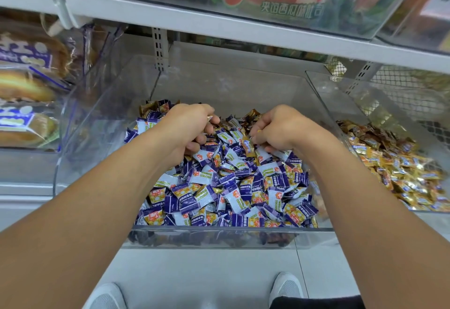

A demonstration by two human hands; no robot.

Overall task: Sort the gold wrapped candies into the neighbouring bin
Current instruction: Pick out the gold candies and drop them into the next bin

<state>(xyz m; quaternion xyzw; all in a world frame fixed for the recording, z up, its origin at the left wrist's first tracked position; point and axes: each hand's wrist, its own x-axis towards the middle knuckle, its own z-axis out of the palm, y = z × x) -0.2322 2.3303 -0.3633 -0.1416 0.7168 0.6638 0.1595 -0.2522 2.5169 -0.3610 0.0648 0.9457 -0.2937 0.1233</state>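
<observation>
A clear plastic bin [219, 232] in front of me is heaped with purple-and-white wrapped candies [226, 186]. Several gold and brown wrapped candies [250, 117] lie at the back of the heap. My left hand [187, 126] is curled down into the pile, and a bit of foil shows at its fingertips. My right hand [275, 126] is curled as well, with a gold candy [248, 146] hanging just below its fingers. The neighbouring bin [323, 89] on the right holds many gold wrapped candies [401, 174].
A white shelf [219, 26] with clear bins of packaged snacks hangs close above. Bagged bread [26, 89] fills the bin to the left. A wire mesh panel [399, 82] stands behind the right bin. My shoes [287, 286] are on the grey floor below.
</observation>
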